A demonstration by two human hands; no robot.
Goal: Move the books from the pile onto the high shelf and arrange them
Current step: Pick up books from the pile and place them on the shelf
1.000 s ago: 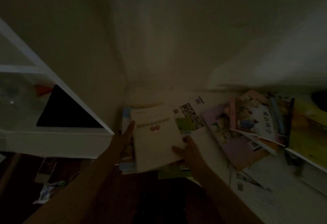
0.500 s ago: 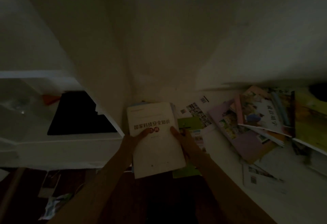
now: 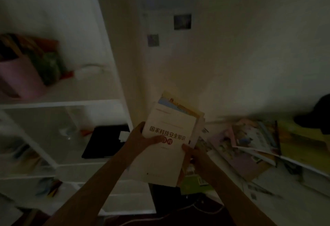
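A small stack of books is held in front of me, topped by a cream book [image 3: 167, 156] with dark and red Chinese lettering. A second book with a picture cover [image 3: 175, 107] sticks out behind its top edge. My left hand [image 3: 142, 139] grips the stack's left edge with the thumb across the cover. My right hand [image 3: 193, 156] holds the right edge, thumb on the cover. The remaining pile of books [image 3: 253, 140] lies spread on the white surface at right. The high shelf [image 3: 60, 102] is up at the left, with some books [image 3: 34, 65] leaning on it.
A white shelving unit [image 3: 114, 65] fills the left side. A black flat object [image 3: 105, 142] lies on its lower shelf. A dark object [image 3: 317, 115] sits at the far right. Two small pictures [image 3: 182, 21] hang on the wall. Cables lie on the dark floor below.
Both hands have lifted the stack off the pile and raised it. The view has tilted up and left, bringing the high shelf into sight.
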